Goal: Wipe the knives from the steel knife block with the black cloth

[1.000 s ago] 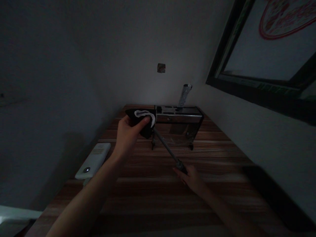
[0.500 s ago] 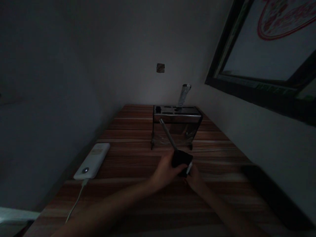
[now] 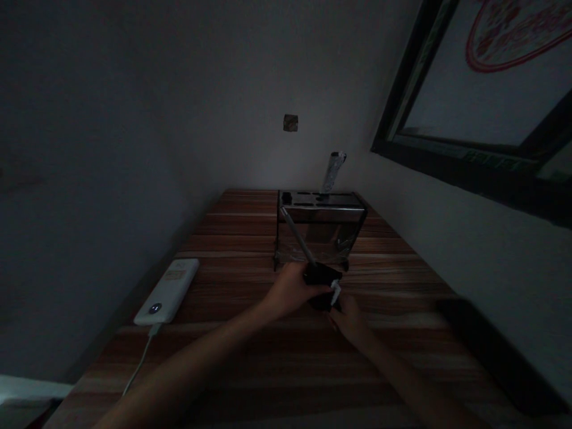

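Observation:
The room is dim. My left hand is closed on a black cloth with a white edge, wrapped round the lower part of a thin metal rod. My right hand grips the rod's dark handle end just below the cloth, the handle mostly hidden. The rod slants up and away toward a metal slotted rack standing on the wooden table. Both hands hover low over the table's middle.
A white power bank with a cable lies at the table's left edge. A silvery tube stands behind the rack by the wall. A dark flat object lies along the right wall, under a framed picture.
My left hand slid the cloth from the rod's far tip down to the handle end near my right hand, then edged slightly back up. The rod tilted a little more upright.

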`<state>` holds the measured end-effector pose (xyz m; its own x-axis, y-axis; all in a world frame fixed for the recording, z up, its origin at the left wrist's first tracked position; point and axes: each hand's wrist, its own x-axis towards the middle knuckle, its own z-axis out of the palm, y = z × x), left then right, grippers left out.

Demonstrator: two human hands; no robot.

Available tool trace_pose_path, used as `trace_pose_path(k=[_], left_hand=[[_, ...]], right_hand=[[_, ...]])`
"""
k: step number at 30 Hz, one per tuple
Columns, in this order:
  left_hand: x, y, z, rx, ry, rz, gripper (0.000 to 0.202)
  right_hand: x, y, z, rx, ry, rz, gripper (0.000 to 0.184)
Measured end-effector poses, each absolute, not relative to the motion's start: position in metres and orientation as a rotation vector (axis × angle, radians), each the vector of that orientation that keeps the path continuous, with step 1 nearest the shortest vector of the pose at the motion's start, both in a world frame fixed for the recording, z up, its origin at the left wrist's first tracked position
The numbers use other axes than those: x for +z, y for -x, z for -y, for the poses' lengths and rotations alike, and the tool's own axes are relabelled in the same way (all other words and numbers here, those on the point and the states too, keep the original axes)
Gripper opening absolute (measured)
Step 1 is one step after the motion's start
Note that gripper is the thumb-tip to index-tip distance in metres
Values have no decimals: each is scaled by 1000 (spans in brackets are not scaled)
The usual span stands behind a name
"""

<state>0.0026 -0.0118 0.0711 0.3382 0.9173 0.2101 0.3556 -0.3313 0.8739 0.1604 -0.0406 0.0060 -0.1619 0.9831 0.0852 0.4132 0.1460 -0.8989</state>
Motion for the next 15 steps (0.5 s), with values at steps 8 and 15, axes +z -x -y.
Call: trace_pose_path(k=[8, 15], left_hand=[[116, 23, 2, 1174, -1605, -1096, 27], [146, 54, -2, 1537, -1456, -1135, 32]], right_hand=[[6, -159, 42, 978, 1360, 1720, 36], [-1, -160, 42, 1004, 1357, 1753, 39]])
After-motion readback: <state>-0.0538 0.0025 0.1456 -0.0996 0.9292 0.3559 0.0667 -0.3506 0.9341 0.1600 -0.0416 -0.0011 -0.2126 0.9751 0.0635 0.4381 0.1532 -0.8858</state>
